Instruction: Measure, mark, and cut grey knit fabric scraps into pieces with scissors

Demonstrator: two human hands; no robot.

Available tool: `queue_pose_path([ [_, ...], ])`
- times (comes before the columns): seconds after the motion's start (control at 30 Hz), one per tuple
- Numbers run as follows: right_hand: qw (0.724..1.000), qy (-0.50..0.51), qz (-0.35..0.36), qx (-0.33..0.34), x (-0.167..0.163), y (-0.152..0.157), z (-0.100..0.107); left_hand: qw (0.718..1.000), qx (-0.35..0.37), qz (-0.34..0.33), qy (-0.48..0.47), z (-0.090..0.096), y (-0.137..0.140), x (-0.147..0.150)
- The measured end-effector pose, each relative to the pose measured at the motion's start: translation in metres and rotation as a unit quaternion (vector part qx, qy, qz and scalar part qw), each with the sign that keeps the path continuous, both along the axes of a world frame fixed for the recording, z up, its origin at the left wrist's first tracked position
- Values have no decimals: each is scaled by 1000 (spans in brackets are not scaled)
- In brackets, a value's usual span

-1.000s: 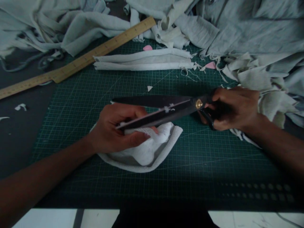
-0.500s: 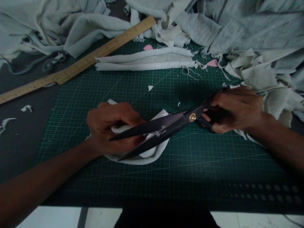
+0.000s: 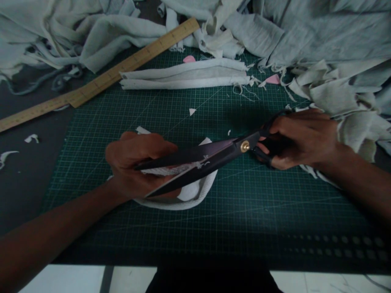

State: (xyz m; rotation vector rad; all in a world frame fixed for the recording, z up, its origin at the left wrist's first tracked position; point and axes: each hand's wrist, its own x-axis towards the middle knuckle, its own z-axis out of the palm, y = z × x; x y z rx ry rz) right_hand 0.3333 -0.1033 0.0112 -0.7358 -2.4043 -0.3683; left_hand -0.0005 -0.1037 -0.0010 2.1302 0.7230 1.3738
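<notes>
My right hand (image 3: 305,138) is closed round the handles of large black scissors (image 3: 195,173) with a brass pivot screw. Their blades are parted and point left, with small white lint on them. Beyond them, my left hand (image 3: 137,162) is closed on a white fabric strip (image 3: 210,183), which curls below the fingers. An edge of the strip shows between the blades, over my left fingers. Part of the strip is hidden behind the hand and the scissors. Under both hands lies a green cutting mat (image 3: 244,211) with a grid.
A folded white fabric piece (image 3: 183,75) lies across the mat's far part. A wooden ruler (image 3: 131,63) slants at the upper left. Grey cloth (image 3: 330,32) is heaped at the back. Fabric scraps (image 3: 324,85) pile at the right, near a pink piece (image 3: 273,79).
The scissors have swung slightly up and left, and the fabric edge now shows between the blades. My left hand has shifted a little left, still gripping the strip.
</notes>
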Motion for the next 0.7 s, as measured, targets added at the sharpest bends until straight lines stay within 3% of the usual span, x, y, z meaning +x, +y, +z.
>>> queue_pose_path([
  [0.33, 1000, 4, -1, -11, 0, -1, -2, 999, 34, -27, 13, -1, 4, -7],
  [0.7, 1000, -14, 11, -21, 2, -1, -1, 999, -29, -19, 19, 3, -1, -2],
])
